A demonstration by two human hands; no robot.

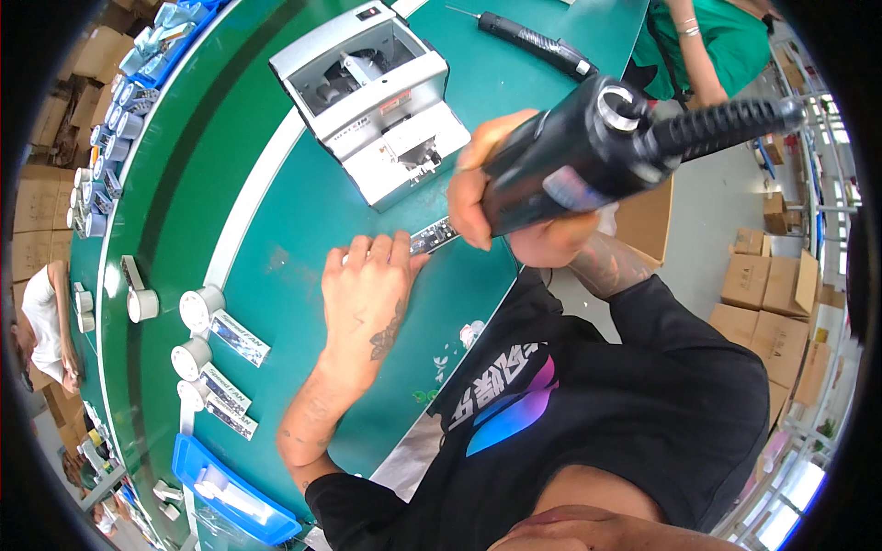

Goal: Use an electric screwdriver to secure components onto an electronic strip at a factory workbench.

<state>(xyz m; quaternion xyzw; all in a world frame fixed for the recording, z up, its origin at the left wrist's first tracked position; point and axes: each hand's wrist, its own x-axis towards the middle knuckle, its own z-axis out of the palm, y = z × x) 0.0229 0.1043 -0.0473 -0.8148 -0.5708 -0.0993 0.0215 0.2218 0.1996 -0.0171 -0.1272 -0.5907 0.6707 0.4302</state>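
In my right hand (542,234) is a black electric screwdriver (560,165). My fingers wrap around its body, and its ribbed cord end sticks out to the right; the tip is hidden behind the hand and body. My left hand (367,285) rests on the green table, its fingers and thumb closed at one end of a narrow strip-shaped part with an exposed circuit board (435,236). The strip lies just below a grey and white screw feeder (390,119), and its upper end reaches toward the screwdriver.
Another electric screwdriver (533,44) lies at the table's far edge. Several white round-headed parts with printed handles (241,338) line the left edge above a blue bin (230,510). A dark green belt (175,211) runs beyond them. Other people stand nearby; cartons (781,335) are stacked at right.
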